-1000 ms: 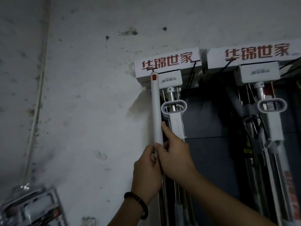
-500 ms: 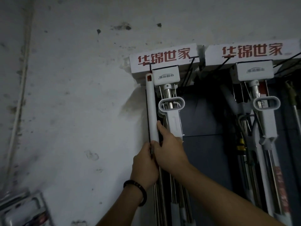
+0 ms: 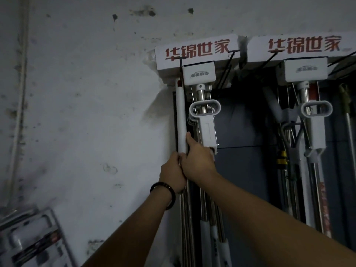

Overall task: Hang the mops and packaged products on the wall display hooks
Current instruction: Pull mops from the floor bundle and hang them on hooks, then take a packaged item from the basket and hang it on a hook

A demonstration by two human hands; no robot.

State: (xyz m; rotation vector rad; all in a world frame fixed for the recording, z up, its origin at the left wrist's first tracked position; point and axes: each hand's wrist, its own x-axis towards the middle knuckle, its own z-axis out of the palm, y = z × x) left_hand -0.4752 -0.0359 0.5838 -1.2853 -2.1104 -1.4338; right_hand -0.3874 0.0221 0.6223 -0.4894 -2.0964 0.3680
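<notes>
Both hands grip one mop handle [image 3: 181, 116], a white tube with a red mark near its top, held upright against the left edge of the dark display panel [image 3: 242, 170]. My left hand [image 3: 171, 174], with a dark bead bracelet on the wrist, closes around the handle lower down. My right hand [image 3: 198, 160] wraps it just above, thumb pointing up along the tube. The handle's top sits at a black wire hook [image 3: 180, 64] under the left white sign [image 3: 197, 52]. A hung mop [image 3: 205, 116] with an oval loop is right beside it.
A second sign [image 3: 302, 46] and more hung mops [image 3: 314, 122] fill the right side of the panel, with black wire hooks sticking out above. Stained white wall lies to the left. Packaged products [image 3: 32, 241] lean at the bottom left corner.
The mop handle's top has come down a little from beside the sign to just below its lower edge, at the hook. Both hands kept their grip. The view shifted slightly.
</notes>
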